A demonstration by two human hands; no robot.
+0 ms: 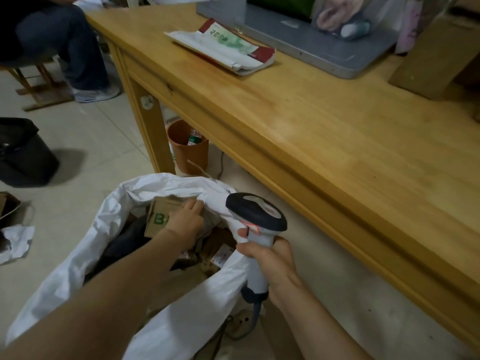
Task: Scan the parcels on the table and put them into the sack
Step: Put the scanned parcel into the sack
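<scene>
**Holding parcel inside sack**

Left hand (pixel 185 222) grips the cardboard parcel (pixel 159 216) within the mouth of the white sack (pixel 78 255). The hand cuts off the parcel's green lettering. Right hand (pixel 270 266) clasps the scanner (pixel 257 216) handle beside the table (pixel 311 126). Deeper sack contents are dark and indistinct.

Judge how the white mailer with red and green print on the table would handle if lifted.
The mailer looks thin and flat, so it would probably sag and feel light. Its crumpled, ragged near end suggests soft material that might tear further. Lying flat on the table, it should slide when pushed, not roll.
</scene>
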